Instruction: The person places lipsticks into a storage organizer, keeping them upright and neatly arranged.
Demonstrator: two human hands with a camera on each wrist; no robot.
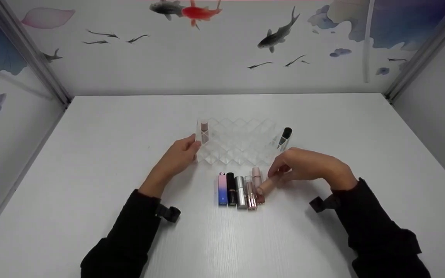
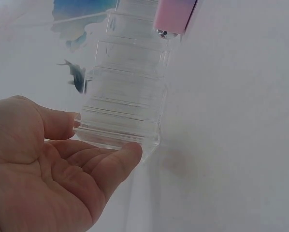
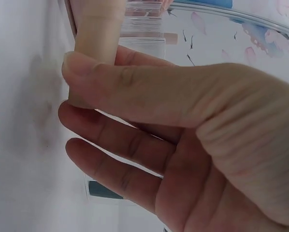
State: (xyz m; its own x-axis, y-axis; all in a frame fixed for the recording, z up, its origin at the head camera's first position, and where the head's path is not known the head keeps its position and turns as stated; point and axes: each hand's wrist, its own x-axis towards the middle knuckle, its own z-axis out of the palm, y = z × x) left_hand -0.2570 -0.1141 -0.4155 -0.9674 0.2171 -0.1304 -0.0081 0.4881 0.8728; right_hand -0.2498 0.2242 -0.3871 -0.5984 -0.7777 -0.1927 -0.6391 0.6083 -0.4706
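Observation:
A clear lipstick organizer (image 1: 238, 141) with a diamond-patterned edge stands mid-table. My left hand (image 1: 180, 154) grips its left end, thumb and fingers on either side in the left wrist view (image 2: 62, 159). Between the thumb and fingers of my right hand (image 1: 303, 166) is a beige lipstick tube (image 3: 101, 38), pinched and tilted above the right end of a row of lipsticks. In that row lie a pink-and-blue tube (image 1: 222, 189), a black one (image 1: 231, 189), a silver one (image 1: 240, 193), a clear-capped one (image 1: 250, 195) and a pink-capped one (image 1: 257, 175).
Inside the organizer, a pinkish tube (image 1: 204, 129) stands at the back left and a black-capped tube (image 1: 286, 134) at the right end. White panels (image 1: 222, 69) printed with fish enclose the back and sides of the white table (image 1: 110, 154).

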